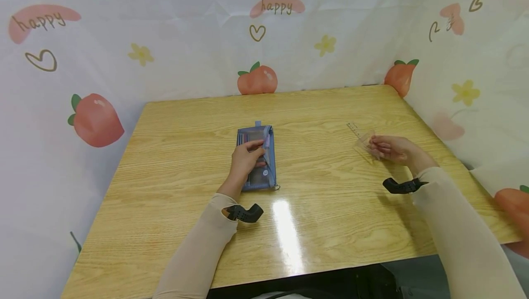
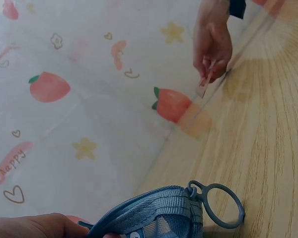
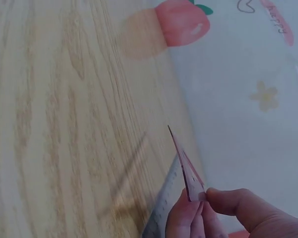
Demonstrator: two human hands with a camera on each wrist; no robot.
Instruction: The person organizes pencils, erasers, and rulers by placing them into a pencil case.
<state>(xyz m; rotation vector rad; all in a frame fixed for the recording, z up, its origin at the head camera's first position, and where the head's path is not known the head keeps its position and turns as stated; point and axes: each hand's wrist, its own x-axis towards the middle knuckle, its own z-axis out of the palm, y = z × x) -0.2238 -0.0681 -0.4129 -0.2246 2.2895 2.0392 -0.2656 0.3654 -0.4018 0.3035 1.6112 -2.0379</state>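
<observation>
A blue mesh zip pencil pouch (image 1: 258,181) lies upright in the head view near the table's middle, with several slim items showing through it. My left hand (image 1: 247,155) grips the pouch's zipped edge, thumb against the fabric. In the left wrist view the pouch (image 2: 156,204) bulges up beside the thumb, and a ring hangs from its corner. Out to the right, my right hand (image 1: 390,147) pinches a clear, pink-tinged plastic set square (image 3: 187,176) between thumb and fingers. A clear ruler (image 1: 353,129) with printed marks extends beyond it, close over the table.
The wood-grain table (image 1: 177,152) meets a white fruit-printed cloth (image 1: 186,60) at its back and sides. Light glares off the tabletop in front of the pouch. A black wrist camera (image 1: 245,213) sits at the left cuff, another (image 1: 401,186) at the right.
</observation>
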